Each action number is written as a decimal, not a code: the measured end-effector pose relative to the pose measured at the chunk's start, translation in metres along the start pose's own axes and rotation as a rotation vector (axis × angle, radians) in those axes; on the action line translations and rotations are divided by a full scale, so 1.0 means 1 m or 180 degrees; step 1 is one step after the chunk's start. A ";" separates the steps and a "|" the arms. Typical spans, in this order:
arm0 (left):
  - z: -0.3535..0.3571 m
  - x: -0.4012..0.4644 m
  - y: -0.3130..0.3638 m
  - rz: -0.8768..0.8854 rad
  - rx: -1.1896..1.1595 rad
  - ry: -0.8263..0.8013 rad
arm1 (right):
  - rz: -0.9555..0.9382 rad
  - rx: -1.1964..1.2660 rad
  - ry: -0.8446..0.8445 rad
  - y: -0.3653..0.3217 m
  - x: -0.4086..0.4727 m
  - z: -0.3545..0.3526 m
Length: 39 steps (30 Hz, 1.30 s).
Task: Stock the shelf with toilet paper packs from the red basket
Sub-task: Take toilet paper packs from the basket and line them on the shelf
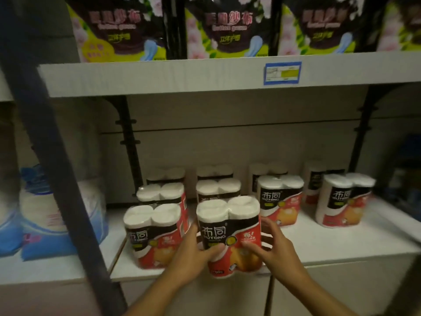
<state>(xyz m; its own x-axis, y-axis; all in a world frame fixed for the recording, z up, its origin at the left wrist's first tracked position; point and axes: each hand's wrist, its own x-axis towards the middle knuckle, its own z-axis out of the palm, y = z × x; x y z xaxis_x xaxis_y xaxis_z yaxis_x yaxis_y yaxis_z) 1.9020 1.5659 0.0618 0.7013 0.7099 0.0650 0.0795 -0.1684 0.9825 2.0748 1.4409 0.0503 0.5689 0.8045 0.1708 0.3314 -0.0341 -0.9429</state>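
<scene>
A toilet paper pack (pixel 230 233) with a black, white and red wrapper stands at the front edge of the white shelf (pixel 341 245). My left hand (pixel 193 254) grips its left side and my right hand (pixel 275 245) grips its right side. Several matching packs stand in rows around it: one close on the left (pixel 152 233), one behind (pixel 217 189), and two further right (pixel 280 199) (pixel 344 199). The red basket is not in view.
A dark metal upright (pixel 59 167) slants across the left. Blue and white soft packages (pixel 45 215) sit on the neighbouring shelf at left. The shelf above (pixel 182 76) carries dark flowered packets and a blue price label (pixel 282 73). Bare shelf surface lies between the right-hand packs.
</scene>
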 end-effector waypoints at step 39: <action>0.012 0.049 -0.062 -0.0210 0.0740 0.0709 | -0.0035 -0.0139 -0.0093 0.058 0.053 0.035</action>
<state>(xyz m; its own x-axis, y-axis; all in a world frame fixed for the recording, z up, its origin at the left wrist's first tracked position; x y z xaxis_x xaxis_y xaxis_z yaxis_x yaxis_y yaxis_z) 1.9401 1.6031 0.0019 0.5190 0.8523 0.0645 0.2972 -0.2507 0.9213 2.0981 1.5019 -0.0056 0.5430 0.8219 0.1720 0.3703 -0.0506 -0.9276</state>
